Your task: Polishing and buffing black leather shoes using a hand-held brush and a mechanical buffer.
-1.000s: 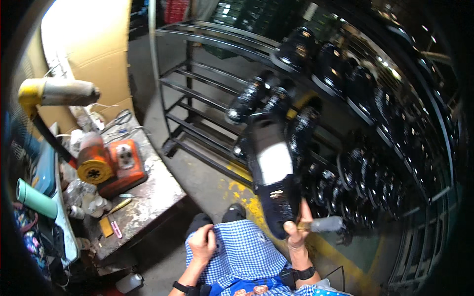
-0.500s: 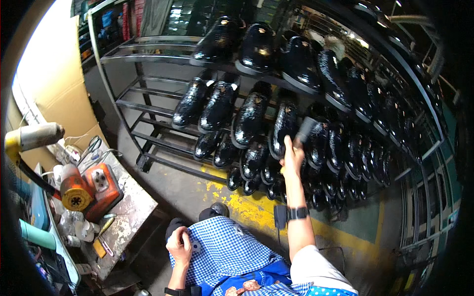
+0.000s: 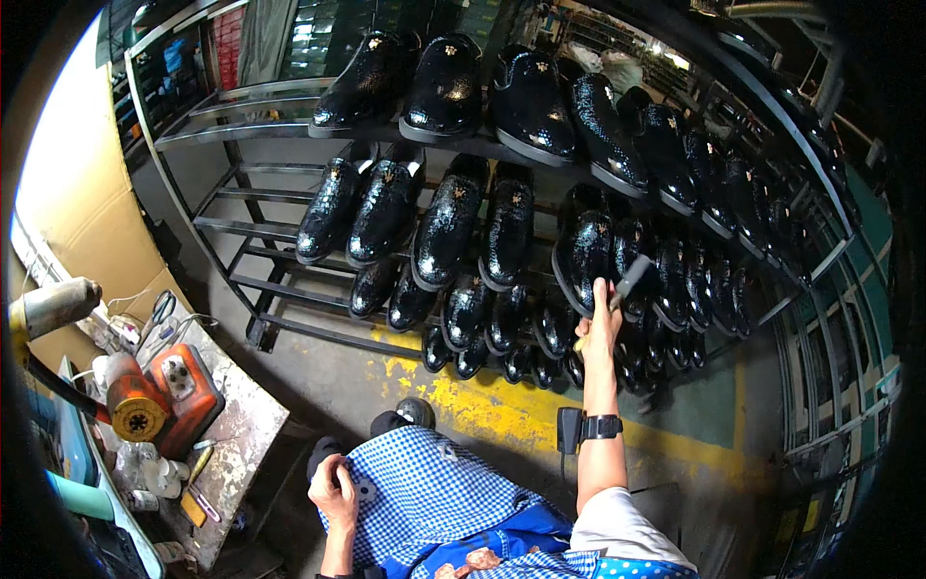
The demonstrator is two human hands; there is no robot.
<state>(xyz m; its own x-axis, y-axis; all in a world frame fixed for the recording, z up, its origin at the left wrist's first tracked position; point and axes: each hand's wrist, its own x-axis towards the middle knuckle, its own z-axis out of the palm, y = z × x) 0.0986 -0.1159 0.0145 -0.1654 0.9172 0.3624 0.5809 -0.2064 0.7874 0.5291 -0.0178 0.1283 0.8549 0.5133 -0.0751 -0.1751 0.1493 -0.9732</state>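
Observation:
My right hand point(image 3: 600, 338) reaches out to the rack, fingers wrapped round a short tool point(image 3: 632, 277) with a grey end and a bit of yellow handle showing below my grip. Its exact kind is unclear. The grey end is in front of the glossy black shoes on the middle shelf, close to one black shoe point(image 3: 584, 246); I cannot tell whether they touch. My left hand point(image 3: 334, 490) is low by my blue checked apron point(image 3: 434, 482), fingers curled in. What it holds, if anything, is hidden. A dark rounded shape point(image 3: 324, 452) lies just beyond it.
A metal rack point(image 3: 280, 289) carries several rows of black shoes. On the left, a worn workbench point(image 3: 249, 415) bears an orange device point(image 3: 188, 386), scissors point(image 3: 162, 309) and small tools. A heat gun-like tool point(image 3: 60, 304) hangs above it. Yellow paint point(image 3: 463, 400) marks the floor.
The view has shifted, so the rack and bench appear farther left and shoes look nearer. My right hand and the tool stand farther right along the shoes. My left hand stays by the apron.

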